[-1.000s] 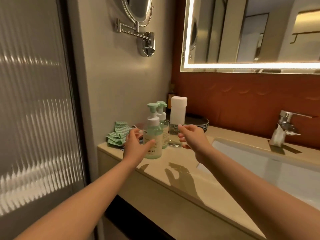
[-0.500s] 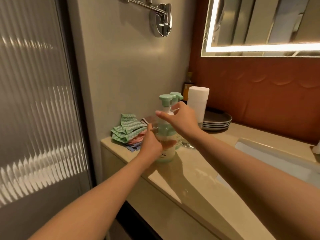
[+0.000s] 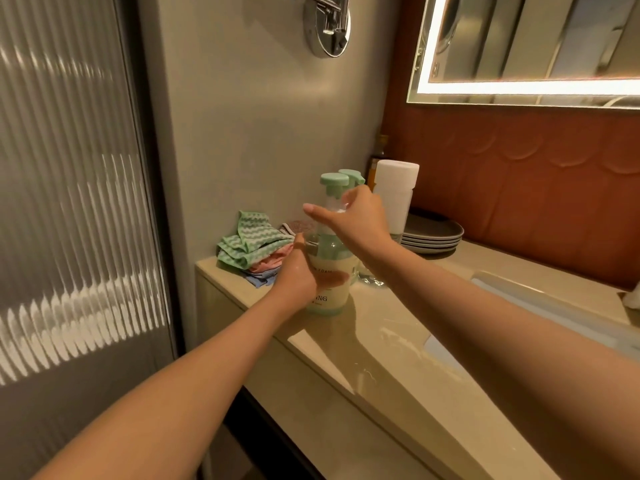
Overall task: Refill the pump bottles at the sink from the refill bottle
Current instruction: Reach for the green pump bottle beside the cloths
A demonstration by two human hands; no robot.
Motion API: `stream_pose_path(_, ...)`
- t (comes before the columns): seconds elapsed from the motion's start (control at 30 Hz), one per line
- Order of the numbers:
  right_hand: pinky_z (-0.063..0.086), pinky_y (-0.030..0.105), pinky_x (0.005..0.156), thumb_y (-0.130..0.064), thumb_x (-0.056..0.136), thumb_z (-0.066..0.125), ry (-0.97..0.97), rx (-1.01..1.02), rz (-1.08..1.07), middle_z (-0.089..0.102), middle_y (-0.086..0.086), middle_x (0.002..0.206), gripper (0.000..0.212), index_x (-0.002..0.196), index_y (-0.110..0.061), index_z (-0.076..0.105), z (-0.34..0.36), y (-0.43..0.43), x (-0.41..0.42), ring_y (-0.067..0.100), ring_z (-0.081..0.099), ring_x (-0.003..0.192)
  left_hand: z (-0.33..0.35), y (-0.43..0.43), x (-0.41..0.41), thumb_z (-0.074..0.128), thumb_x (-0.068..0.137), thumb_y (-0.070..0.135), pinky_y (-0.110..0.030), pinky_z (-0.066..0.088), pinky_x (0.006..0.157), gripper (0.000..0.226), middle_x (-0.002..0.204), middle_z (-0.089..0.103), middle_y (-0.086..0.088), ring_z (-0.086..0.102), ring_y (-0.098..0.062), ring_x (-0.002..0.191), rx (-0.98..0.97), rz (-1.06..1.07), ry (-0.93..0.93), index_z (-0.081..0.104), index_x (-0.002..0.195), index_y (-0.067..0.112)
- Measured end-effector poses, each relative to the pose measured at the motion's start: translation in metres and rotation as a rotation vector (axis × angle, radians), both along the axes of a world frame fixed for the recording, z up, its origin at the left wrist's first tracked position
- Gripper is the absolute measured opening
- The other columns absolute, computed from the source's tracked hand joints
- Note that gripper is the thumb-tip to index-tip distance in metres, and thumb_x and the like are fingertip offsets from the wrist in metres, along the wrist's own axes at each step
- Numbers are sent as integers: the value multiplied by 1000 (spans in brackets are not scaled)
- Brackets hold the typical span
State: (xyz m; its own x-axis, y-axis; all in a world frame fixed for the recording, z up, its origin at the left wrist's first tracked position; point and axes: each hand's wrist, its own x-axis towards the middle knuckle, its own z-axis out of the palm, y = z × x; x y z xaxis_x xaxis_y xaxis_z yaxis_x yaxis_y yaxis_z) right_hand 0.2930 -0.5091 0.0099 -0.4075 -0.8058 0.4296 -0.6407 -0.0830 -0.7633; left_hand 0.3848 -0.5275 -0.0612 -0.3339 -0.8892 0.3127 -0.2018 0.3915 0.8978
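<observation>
On the counter [image 3: 381, 341], at its far left end, folded cloths [image 3: 249, 244] lie in a pile. Just right of them the left hand [image 3: 298, 275] wraps its fingers round the body of the front pump bottle [image 3: 329, 296], which stands on the counter and holds pale liquid low down. Above, the right hand [image 3: 356, 220] curls round its pump neck, forefinger out straight. A second pump bottle [image 3: 353, 176] stands behind. Right again are a tall white bottle [image 3: 396, 192], contents unclear, stacked plates [image 3: 436, 233] and the sink [image 3: 519, 299].

Bathroom: sink [image 3: 540, 303], lit mirror [image 3: 526, 46]
</observation>
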Motion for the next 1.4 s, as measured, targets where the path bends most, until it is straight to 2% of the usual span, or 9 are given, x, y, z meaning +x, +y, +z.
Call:
stream_pose_path(0.07,48,31,79,-44,72,75,22,-6,-33,53,5,102,50,100,-14,46,3,1,0,17,52,92,1,0,0,77,74,14,-20,35,98,92,146,33,-9,39,-23,128,30,-5,-22,18,145,10)
stream_pose_path(0.13,49,32,77,-33,76,74,5,1,-4,56,4,98,41,102,-12,51,4,2,0,17,54,90,2,-3,-1,76,74,6,-19,47,80,76,136,45,-9,49,-22,115,116,-46,50,31,136,11)
stream_pose_path(0.37,47,40,93,-31,79,69,-11,-49,40,50,7,125,62,131,-12,41,1,4,8,22,50,113,1,-4,-3,76,71,1,-10,39,59,74,111,53,-1,51,-17,107,90,-48,43,33,130,7)
stream_pose_path(0.5,46,44,94,-48,70,76,34,0,-109,49,10,122,70,121,-9,45,1,2,5,26,49,113,0,-3,-1,77,74,8,-11,35,82,78,125,46,0,44,-17,117,64,-25,9,31,136,9)
stream_pose_path(0.7,49,32,86,-21,83,64,-35,-25,57,54,4,114,48,126,-11,46,6,11,3,17,53,102,0,-4,-1,78,69,2,-10,41,65,63,101,53,7,50,-12,99,113,-61,64,41,120,12)
stream_pose_path(0.93,48,41,90,-45,74,73,-31,-8,-27,52,8,117,56,111,-12,47,-1,4,4,23,52,105,-2,-7,-5,77,69,-1,-11,35,57,58,91,50,13,45,0,79,115,-61,87,40,111,15)
stream_pose_path(1.13,49,35,86,-20,80,65,-81,-34,90,53,7,115,48,123,-13,45,-5,7,6,21,54,103,-5,-11,-1,80,69,9,-27,38,77,63,109,55,2,49,-14,102,70,-62,27,41,119,13)
stream_pose_path(1.3,45,43,96,-46,71,75,-9,-30,-30,44,8,125,73,126,-13,40,-6,3,10,24,45,117,-4,-11,-4,79,69,10,-28,37,79,65,112,52,-2,48,-18,103,30,-36,-4,40,120,12)
stream_pose_path(1.4,46,42,95,-40,72,76,37,-42,-89,46,8,123,66,121,-12,42,-4,2,7,23,46,114,-5,-9,-3,80,69,8,-26,35,77,62,109,52,1,47,-15,101,55,-48,23,40,116,16)
